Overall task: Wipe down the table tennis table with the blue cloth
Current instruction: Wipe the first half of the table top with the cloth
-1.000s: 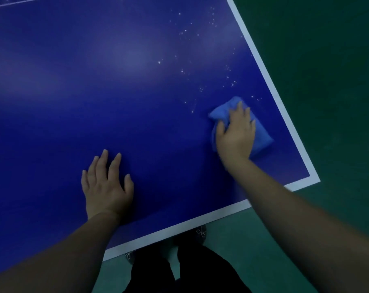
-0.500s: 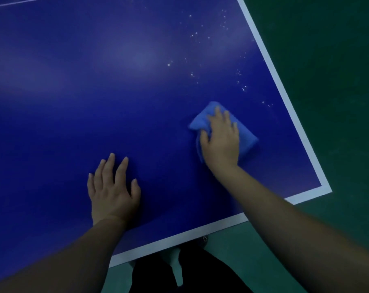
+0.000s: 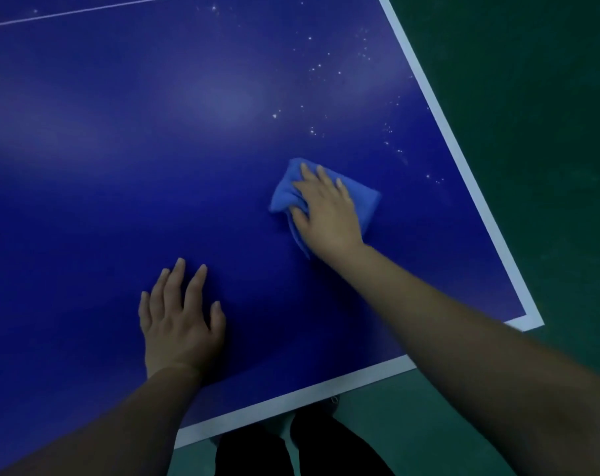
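Since a second ago our right hand (image 3: 328, 214), flat, slid the bunched blue microfibre cloth (image 3: 367, 197) leftward; left hand (image 3: 180, 321) open, bracing the dark blue desk (image 3: 120, 149)

Both hands (image 3: 180, 321) (image 3: 326, 214) flat, palms down

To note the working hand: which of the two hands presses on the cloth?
The right hand presses the blue cloth; the left hand rests flat on bare table.
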{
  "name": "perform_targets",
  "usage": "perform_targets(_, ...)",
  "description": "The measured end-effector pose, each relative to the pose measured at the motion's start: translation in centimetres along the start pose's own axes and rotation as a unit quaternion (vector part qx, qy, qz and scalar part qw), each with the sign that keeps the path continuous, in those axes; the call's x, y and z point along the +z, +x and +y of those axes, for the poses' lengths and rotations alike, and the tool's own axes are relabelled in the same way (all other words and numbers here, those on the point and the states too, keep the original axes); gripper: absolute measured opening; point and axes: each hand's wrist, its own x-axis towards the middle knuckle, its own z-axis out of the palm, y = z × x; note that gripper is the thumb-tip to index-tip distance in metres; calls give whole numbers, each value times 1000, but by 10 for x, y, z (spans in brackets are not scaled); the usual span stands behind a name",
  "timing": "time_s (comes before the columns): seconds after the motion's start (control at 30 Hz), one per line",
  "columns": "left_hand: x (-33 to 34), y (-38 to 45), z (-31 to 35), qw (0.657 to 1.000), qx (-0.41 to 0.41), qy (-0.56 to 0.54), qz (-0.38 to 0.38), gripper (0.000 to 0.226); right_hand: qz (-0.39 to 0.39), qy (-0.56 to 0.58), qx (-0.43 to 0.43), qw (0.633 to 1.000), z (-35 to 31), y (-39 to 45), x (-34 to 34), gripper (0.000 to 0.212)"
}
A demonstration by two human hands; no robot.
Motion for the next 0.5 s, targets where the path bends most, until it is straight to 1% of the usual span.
perform_targets(0.03,0,0,0,1000,0,1,1,70,-20,0,-33,999,4,15,-5,43)
perform_targets(0.07,0,-1,0,1000,0,1,0,70,-25,-6,-42,999,12,31,-11,44)
perform_targets(0.1,-1,-1,0,1000,0,2,-1,70,-17,-12,-27,999,23,43,-18,45)
perform_targets(0.13,-1,-1,0,1000,1,3,-3,71,0,-15,14,1000,38,51,-26,46)
perform_targets(0.2,-2,-1,0,1000,0,3,-8,71,70,0,142,987,69,44,-38,46)
perform_targets(0.27,-3,0,1,1000,-1,4,-9,72,148,24,267,952,78,13,-40,43)
perform_targets(0.3,-3,0,1,1000,-1,3,-8,72,166,27,298,940,73,-5,-34,43)
perform_targets(0.33,-3,0,1,1000,0,2,-7,72,168,21,295,940,62,-20,-26,43)
perform_targets(0.37,-3,0,1,1000,0,2,-8,72,155,10,263,952,51,-31,-18,43)
perform_targets(0.43,-3,0,0,1000,-1,2,-8,72,105,5,165,981,39,-33,-10,45)
perform_targets(0.47,-2,0,0,1000,-2,3,-9,72,83,-1,125,989,42,-25,-14,47)
perform_targets(0.5,-1,-1,0,1000,-1,4,-7,72,70,-8,106,992,51,-13,-20,50)
